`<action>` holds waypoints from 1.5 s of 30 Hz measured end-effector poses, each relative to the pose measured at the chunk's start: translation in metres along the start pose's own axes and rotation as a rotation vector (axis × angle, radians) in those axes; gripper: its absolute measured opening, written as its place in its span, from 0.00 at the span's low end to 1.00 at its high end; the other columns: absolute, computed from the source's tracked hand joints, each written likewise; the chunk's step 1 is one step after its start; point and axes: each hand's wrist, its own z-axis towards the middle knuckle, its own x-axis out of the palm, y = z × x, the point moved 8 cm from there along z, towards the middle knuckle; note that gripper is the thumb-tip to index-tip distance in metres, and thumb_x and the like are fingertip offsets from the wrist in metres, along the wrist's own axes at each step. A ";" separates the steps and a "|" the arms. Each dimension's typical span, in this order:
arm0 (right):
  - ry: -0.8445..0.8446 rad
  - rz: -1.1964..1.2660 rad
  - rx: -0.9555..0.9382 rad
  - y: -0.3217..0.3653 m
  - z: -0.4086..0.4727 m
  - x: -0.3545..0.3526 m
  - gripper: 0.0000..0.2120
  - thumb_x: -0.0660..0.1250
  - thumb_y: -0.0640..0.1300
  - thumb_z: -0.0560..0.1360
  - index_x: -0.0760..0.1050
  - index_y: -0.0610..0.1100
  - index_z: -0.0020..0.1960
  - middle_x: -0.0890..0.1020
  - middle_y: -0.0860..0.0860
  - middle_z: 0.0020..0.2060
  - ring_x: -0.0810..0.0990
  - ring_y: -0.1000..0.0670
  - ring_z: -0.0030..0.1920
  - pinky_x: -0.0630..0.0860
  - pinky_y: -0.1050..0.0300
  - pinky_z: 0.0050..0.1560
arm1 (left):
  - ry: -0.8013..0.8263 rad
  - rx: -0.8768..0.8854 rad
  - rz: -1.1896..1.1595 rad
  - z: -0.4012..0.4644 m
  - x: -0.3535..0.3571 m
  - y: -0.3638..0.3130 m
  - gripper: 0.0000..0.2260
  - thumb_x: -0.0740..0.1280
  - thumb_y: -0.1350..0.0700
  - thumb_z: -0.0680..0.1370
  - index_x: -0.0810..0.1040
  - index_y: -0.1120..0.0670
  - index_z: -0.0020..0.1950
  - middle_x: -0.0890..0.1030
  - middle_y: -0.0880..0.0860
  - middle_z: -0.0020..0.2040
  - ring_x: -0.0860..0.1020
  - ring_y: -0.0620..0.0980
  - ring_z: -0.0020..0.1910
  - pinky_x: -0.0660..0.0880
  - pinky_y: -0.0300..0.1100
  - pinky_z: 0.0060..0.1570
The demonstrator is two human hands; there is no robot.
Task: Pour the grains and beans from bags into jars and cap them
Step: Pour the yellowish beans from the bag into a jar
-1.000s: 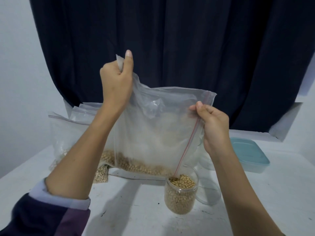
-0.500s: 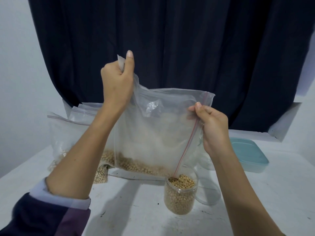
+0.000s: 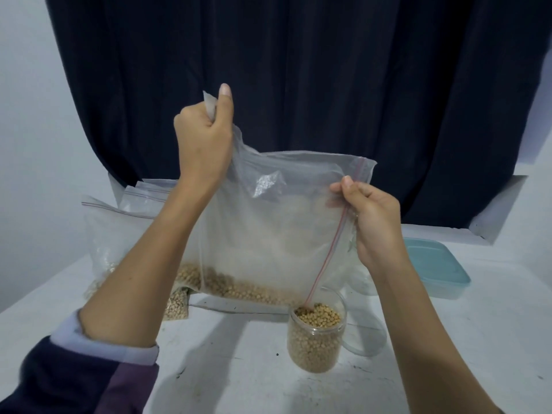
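Dim, soft, slightly blurred, wide-angle warp

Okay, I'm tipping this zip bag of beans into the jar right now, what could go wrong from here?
The jar looks nearly full to the rim, yet beans remain in the bag, so more pouring could overflow onto the table. Only the bag's corner sits in the jar mouth; if the left hand or right hand shifts, beans may miss. Nothing steadies the jar, so dragging plastic might tip it.
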 end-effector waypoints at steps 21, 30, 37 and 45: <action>-0.014 0.024 0.013 -0.001 -0.002 -0.003 0.10 0.65 0.42 0.78 0.81 0.42 0.41 0.84 0.54 0.33 0.81 0.58 0.36 0.77 0.55 0.56 | 0.029 0.011 0.038 0.005 0.003 -0.005 0.26 0.60 0.54 0.81 0.53 0.52 0.26 0.59 0.43 0.17 0.57 0.43 0.20 0.53 0.31 0.24; -0.056 0.052 0.028 -0.004 -0.002 -0.009 0.10 0.65 0.42 0.78 0.81 0.42 0.39 0.84 0.54 0.33 0.80 0.58 0.36 0.77 0.57 0.55 | 0.043 0.003 0.061 0.007 0.009 -0.005 0.26 0.61 0.54 0.81 0.53 0.52 0.26 0.58 0.44 0.18 0.57 0.44 0.20 0.54 0.32 0.24; -0.083 0.070 0.027 -0.006 -0.001 -0.013 0.10 0.65 0.41 0.78 0.81 0.42 0.39 0.83 0.55 0.32 0.79 0.58 0.35 0.77 0.59 0.52 | 0.055 0.017 0.077 0.006 0.014 -0.008 0.26 0.61 0.54 0.81 0.53 0.52 0.25 0.59 0.44 0.17 0.58 0.43 0.19 0.54 0.31 0.24; -0.040 0.088 0.025 -0.005 -0.001 -0.008 0.11 0.65 0.41 0.78 0.81 0.42 0.39 0.84 0.53 0.33 0.80 0.56 0.35 0.76 0.54 0.57 | 0.050 0.014 0.079 0.007 0.013 -0.009 0.26 0.61 0.54 0.80 0.54 0.53 0.26 0.58 0.44 0.17 0.58 0.44 0.20 0.55 0.31 0.24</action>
